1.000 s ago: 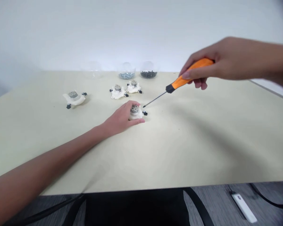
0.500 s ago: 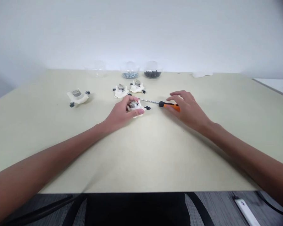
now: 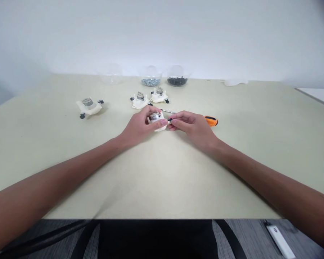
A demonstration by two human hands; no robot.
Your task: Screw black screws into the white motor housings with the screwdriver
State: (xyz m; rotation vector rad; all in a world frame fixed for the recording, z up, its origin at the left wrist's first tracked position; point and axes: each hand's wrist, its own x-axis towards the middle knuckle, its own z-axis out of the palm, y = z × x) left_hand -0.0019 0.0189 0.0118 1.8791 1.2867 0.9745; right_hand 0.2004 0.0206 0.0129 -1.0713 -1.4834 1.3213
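My left hand [image 3: 140, 124] is closed around a white plastic bracket with a small silver motor [image 3: 154, 116] mounted in it. At the bracket's right end, my right hand [image 3: 191, 126] pinches its small black clip [image 3: 170, 121] between thumb and fingers. Behind the right hand lies a screwdriver [image 3: 211, 121] with an orange and black handle, its middle hidden by the fingers. Two similar motor brackets, a nearer one [image 3: 139, 100] and a farther one [image 3: 159, 95], rest just beyond my hands. Another motor bracket [image 3: 89, 106] sits off to the left.
Along the back stand a clear bowl of silver screws [image 3: 150, 81], a clear bowl of black parts [image 3: 177, 81] and another clear bowl [image 3: 112, 77]. A whitish flat item [image 3: 235, 82] lies at the back right. The table's front edge [image 3: 162, 218] is close to me.
My right hand has moved left, away from the screwdriver handle, and taken hold of the black clip. The left hand keeps its grip on the motor bracket.
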